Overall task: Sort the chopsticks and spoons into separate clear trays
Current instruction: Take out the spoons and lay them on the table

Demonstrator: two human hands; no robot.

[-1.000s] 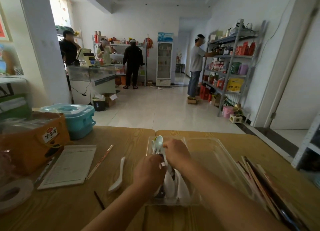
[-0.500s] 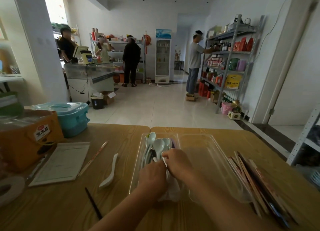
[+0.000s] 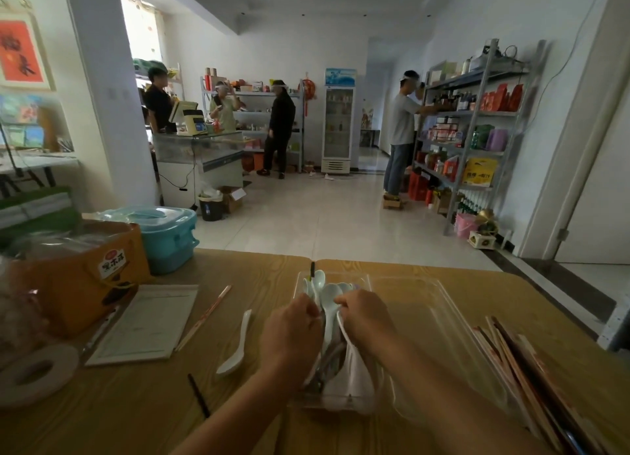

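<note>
Head view: left hand, right hand both clamped on spoons inside clear tray

bench: pale wood grain, smooth, faint sheen
tray: clear plastic, glossy, lightly reflective
spoons: pale, glazed-looking, glossy and smooth
loose spoon: white, same glossy finish
bag: white, thin, creased film
chopsticks: wood, some in printed paper sleeves, matt
black chopstick: dark, smooth; material unclear
pad: matt white paper
box: orange cardboard, matt, with a printed label
tub: teal plastic, smooth, soft shine
floor: light tiles, polished, reflective
shelf: grey metal, matt
</note>
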